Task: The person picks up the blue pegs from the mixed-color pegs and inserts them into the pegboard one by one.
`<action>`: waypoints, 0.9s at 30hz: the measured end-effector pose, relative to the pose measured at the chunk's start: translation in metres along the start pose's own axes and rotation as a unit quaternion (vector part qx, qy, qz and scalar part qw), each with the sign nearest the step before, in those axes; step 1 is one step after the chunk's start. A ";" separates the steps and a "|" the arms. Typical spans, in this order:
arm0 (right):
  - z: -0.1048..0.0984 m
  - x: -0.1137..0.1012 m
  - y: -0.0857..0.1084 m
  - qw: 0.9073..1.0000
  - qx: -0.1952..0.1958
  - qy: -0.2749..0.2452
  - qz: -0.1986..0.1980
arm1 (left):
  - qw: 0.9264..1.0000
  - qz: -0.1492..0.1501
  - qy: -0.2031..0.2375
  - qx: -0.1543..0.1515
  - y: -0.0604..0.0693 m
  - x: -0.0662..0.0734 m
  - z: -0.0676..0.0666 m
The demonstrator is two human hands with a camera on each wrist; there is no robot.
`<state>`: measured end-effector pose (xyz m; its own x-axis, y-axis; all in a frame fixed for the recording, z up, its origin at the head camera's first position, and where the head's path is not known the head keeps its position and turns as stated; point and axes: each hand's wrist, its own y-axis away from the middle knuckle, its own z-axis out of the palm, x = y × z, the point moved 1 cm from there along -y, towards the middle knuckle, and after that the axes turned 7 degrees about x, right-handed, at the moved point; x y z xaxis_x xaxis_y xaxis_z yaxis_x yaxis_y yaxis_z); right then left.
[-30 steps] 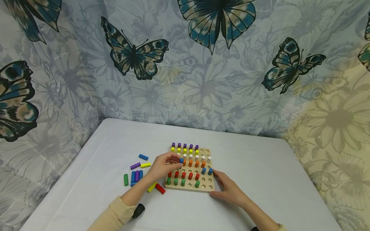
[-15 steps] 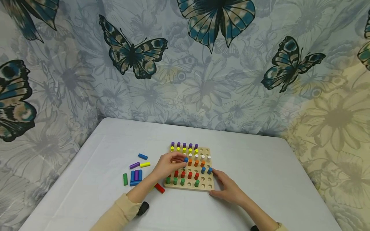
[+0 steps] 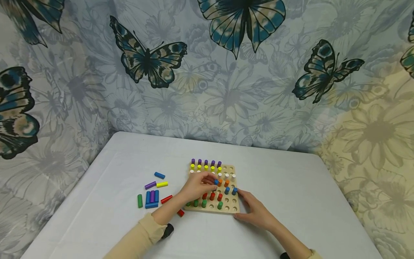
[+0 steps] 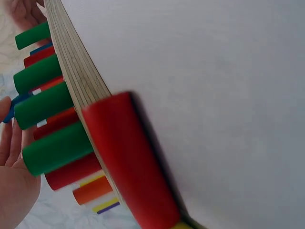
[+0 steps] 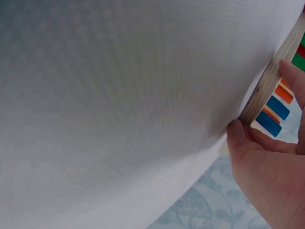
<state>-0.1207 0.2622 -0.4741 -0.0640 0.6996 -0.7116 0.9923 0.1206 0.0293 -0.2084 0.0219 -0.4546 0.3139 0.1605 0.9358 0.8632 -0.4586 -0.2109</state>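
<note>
A wooden pegboard (image 3: 230,169) stands on the white table, with upright pegs in rows by colour. My left hand (image 3: 198,186) is over its middle and pinches a blue peg (image 3: 216,182) between thumb and fingers; the peg's lower end is hard to make out. In the left wrist view, the same blue peg (image 4: 18,106) shows at the fingertips, beyond the green pegs (image 4: 45,106). My right hand (image 3: 255,210) holds the board by its right edge and near corner. Two blue pegs (image 3: 227,190) stand close to the right fingers. The left hand hides several pegs.
Loose pegs lie left of the board: a green peg (image 3: 140,201), a purple peg (image 3: 150,185), a yellow peg (image 3: 162,184), a blue peg (image 3: 159,175), a red peg (image 3: 166,199) and others. A patterned butterfly backdrop (image 3: 226,108) rises behind the table.
My left hand has moved right across the board with the blue peg, uncovering a red peg on the table. The right hand has stayed at the board's edge.
</note>
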 end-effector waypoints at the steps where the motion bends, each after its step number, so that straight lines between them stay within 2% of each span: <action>1: 0.000 0.000 0.000 1.000 0.000 0.000 0.001 | 1.000 0.003 -0.002 -0.003 -0.001 0.000 0.002; 10: -0.001 -0.002 0.000 1.000 -0.002 -0.006 -0.002 | 0.999 0.009 -0.042 -0.016 -0.005 -0.002 0.014; 20: -0.001 -0.001 0.000 1.000 -0.001 -0.009 -0.001 | 0.992 0.048 -0.117 -0.019 -0.007 -0.001 0.022; 27: -0.001 0.001 0.001 1.000 -0.005 -0.014 -0.004 | 0.989 0.039 -0.141 -0.022 -0.007 -0.001 0.025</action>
<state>-0.1202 0.2636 -0.4744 -0.0686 0.6786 -0.7313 0.9907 0.1328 0.0303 -0.2051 0.0464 -0.4612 0.4813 0.3576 0.8003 0.8164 -0.5152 -0.2608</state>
